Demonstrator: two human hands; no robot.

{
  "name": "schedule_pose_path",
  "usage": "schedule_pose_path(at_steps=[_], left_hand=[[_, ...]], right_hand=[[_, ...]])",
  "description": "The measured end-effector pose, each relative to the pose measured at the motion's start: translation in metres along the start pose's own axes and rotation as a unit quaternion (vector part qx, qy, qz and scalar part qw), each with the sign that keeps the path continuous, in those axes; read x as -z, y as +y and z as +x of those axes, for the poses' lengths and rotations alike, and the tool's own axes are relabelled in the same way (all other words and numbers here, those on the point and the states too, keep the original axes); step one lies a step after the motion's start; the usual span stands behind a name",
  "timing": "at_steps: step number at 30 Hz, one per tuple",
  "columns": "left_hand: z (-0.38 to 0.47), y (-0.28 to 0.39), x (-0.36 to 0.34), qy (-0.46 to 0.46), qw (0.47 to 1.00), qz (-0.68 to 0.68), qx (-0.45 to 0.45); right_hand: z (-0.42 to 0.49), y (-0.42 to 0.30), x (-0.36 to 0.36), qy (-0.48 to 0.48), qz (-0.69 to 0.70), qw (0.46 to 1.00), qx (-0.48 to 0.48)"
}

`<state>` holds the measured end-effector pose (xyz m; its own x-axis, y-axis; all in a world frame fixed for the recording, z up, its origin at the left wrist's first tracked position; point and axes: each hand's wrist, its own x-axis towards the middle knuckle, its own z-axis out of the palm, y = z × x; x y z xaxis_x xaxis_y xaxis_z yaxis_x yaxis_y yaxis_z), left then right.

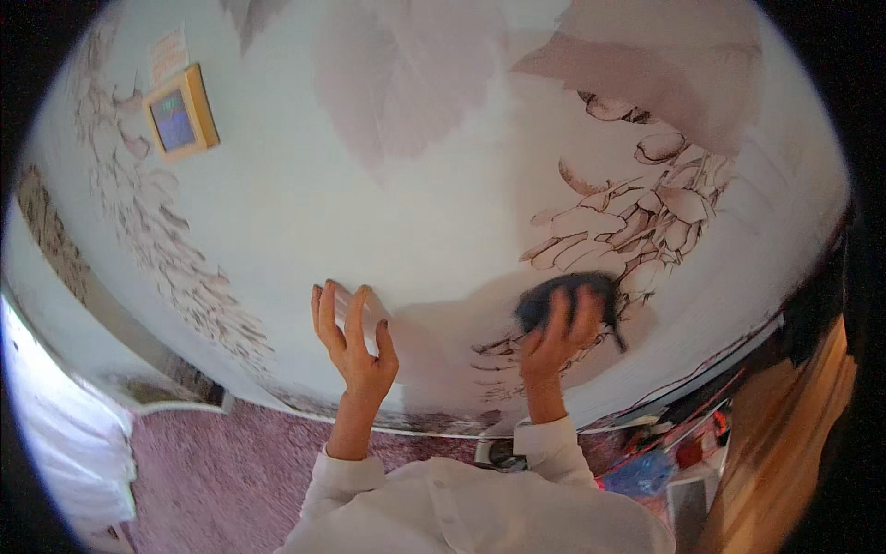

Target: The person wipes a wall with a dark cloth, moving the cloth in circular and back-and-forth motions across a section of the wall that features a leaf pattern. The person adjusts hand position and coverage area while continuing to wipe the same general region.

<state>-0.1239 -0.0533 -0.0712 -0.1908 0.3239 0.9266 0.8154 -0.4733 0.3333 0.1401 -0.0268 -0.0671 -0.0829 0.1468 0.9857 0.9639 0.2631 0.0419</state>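
My left hand (360,346) rests with spread fingertips on a large white surface printed with leaves and stems (443,242); nothing is in it. At the right, my right hand (561,332) has its fingers on a dark, soft-looking item (567,294), perhaps a cloth, with a thin strip hanging from its right side. Hand and item are blurred, so the exact hold is partly unclear. The item lies against the surface, over the lower end of the brown plant print (644,215).
A yellow-framed device with a lit screen (180,114) sits at the upper left, beside a paper bearing writing (168,52). Below the surface's lower edge lies a reddish carpet (208,478). White fabric (62,429) hangs at left, a brown curtain (782,429) at right, near a blue plastic bag (640,474).
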Motion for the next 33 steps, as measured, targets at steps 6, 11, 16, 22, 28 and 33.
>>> schedule_pose_path(at_steps=[6, 11, 16, 22, 28, 33], left_hand=[[-0.036, 0.047, -0.035, -0.031, 0.999, 0.012, 0.039], [-0.087, 0.078, -0.047, -0.105, 0.991, 0.009, 0.080], [-0.116, 0.103, -0.037, -0.115, 0.978, -0.023, 0.170], [-0.125, 0.126, -0.021, -0.026, 0.982, -0.002, 0.186], [-0.153, 0.106, -0.045, -0.027, 0.901, -0.246, 0.356], [-0.144, 0.101, -0.059, -0.023, 0.925, -0.195, 0.326]], right_hand=[[-0.007, 0.017, -0.009, 0.033, 0.042, 0.994, 0.094], [-0.105, -0.002, -0.004, -0.200, 0.178, 0.939, 0.215], [-0.066, -0.010, -0.015, -0.203, 0.273, 0.919, 0.199], [-0.020, -0.030, -0.004, -0.156, 0.203, 0.954, 0.157], [-0.083, -0.051, -0.006, -0.288, 0.455, 0.834, 0.117], [-0.081, -0.043, 0.000, -0.314, 0.486, 0.810, 0.094]])
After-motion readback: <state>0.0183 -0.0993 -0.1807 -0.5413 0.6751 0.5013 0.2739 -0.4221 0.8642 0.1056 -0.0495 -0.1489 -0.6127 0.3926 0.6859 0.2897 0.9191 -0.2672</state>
